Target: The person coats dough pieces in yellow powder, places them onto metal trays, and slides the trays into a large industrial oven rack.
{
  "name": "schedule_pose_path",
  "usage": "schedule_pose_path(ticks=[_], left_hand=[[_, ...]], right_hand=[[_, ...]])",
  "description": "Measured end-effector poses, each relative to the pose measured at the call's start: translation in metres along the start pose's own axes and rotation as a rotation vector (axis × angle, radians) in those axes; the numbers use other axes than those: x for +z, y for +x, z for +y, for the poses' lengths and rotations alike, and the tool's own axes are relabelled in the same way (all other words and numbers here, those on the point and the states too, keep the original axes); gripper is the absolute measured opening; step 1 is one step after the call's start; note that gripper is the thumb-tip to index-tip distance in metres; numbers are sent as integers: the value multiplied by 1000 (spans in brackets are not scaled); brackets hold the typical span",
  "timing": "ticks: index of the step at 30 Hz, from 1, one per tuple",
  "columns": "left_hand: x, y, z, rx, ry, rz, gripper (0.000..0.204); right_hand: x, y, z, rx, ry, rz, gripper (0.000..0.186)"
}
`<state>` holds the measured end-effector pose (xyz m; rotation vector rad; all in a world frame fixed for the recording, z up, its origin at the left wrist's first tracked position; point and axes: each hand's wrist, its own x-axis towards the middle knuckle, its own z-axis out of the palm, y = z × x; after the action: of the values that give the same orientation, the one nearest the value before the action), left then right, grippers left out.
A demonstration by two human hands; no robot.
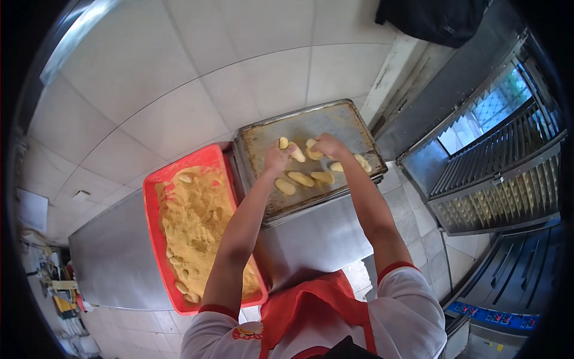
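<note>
Left hand and right hand each clamped on a dough piece; several laid beneath on baking tray; more waiting in red crumb tray leftward.

Baking tray: bare metal, dull, stained and scuffed. Crate: red plastic, smooth, slightly glossy. Crumb coating inside: dry, grainy, matt yellow. Dough pieces: pale, smooth, soft-looking. Worktop: brushed steel, faint sheen. Wall tiles: glazed white, smooth.
</note>
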<state>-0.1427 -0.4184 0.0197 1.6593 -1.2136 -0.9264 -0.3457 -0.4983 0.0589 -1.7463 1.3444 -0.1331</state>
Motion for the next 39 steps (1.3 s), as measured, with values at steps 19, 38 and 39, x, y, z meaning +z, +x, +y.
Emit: schedule_pose_path(ticks=[19, 38, 39], left_hand=[[95, 20, 66, 416, 693, -458, 38], [50, 43, 60, 62, 280, 193, 40], [13, 49, 23, 96, 81, 301, 39]], right_hand=[[-106, -7, 133, -384, -185, 446, 27], [-111, -83, 142, -424, 32, 830, 21], [-102, -91, 135, -379, 127, 786, 21]])
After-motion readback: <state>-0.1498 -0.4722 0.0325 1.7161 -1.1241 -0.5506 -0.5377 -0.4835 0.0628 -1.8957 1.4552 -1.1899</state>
